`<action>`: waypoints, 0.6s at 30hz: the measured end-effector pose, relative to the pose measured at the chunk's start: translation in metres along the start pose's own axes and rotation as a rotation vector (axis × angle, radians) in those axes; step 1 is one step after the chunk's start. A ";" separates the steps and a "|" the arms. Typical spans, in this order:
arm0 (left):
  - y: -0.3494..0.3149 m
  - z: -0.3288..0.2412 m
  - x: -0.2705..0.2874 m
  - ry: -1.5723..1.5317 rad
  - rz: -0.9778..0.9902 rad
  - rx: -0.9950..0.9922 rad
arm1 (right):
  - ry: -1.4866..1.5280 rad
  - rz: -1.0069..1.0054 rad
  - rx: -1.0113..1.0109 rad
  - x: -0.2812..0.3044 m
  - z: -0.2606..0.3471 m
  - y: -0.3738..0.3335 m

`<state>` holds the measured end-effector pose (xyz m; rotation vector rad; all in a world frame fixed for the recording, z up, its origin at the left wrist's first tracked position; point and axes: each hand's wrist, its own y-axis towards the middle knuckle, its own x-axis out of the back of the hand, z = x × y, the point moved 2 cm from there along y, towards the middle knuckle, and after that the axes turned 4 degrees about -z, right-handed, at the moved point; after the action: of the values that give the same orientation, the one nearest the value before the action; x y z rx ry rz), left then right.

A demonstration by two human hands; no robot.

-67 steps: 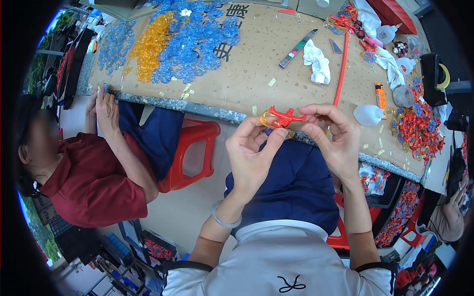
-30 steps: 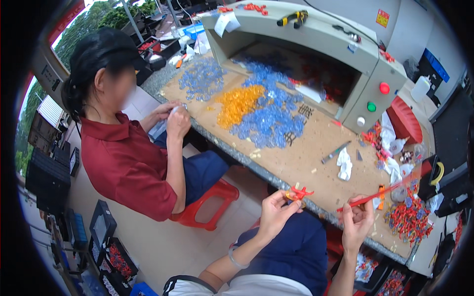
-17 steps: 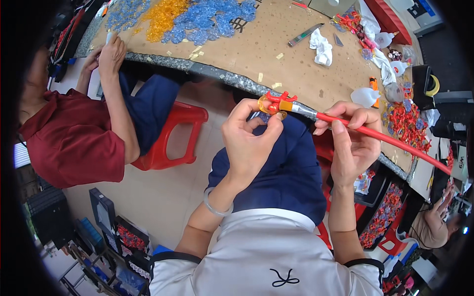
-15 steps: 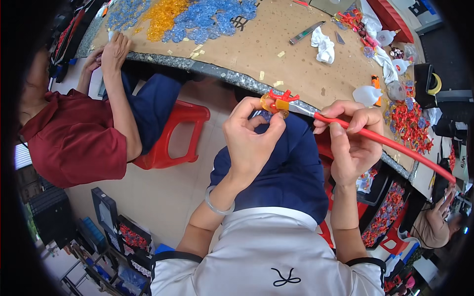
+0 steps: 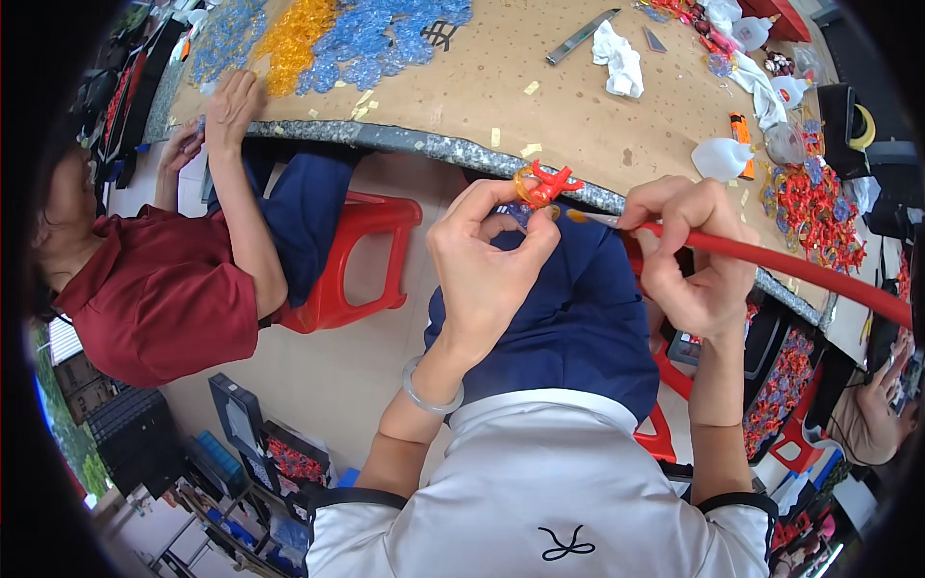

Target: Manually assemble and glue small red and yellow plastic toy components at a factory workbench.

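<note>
My left hand is closed, pinching a small shiny plastic piece between thumb and fingers above my lap. The piece is red and branched on top, with yellow and bluish parts beneath, partly hidden by my fingers. My right hand grips a paintbrush with a long red handle, a silver ferrule and a small orange tip. That tip is just right of the piece, a short gap away from it.
The brown-covered table has a stone-like edge in front of me. On it lie blue pieces, amber pieces, a utility knife, white tissue, a white bottle and red pieces. A co-worker sits at left.
The brush tip has come off the plastic piece and shifted right and slightly down. The piece has turned in my left hand, and my right fingers have curled nearer the ferrule.
</note>
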<state>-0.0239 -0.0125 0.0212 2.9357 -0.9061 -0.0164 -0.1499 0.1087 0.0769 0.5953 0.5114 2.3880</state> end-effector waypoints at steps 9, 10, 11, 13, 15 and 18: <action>0.001 -0.001 -0.006 0.091 0.066 0.074 | 0.112 -0.118 -0.028 0.004 -0.001 0.001; 0.000 0.000 -0.006 0.071 0.056 0.077 | 0.138 -0.137 -0.037 0.005 -0.001 -0.001; -0.001 0.000 -0.008 0.053 0.046 0.081 | 0.126 -0.103 -0.032 0.004 -0.002 -0.003; -0.002 0.000 -0.008 0.028 0.035 0.089 | 0.104 -0.035 -0.017 0.002 -0.006 -0.005; -0.003 0.000 -0.006 0.018 0.031 0.100 | 0.123 -0.065 -0.025 0.004 -0.003 -0.003; -0.004 -0.007 -0.007 0.063 0.062 0.123 | 0.098 -0.026 0.021 0.005 -0.002 -0.003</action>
<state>-0.0270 -0.0051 0.0277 2.9979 -1.0242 0.1395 -0.1531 0.1141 0.0752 0.4788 0.5835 2.3984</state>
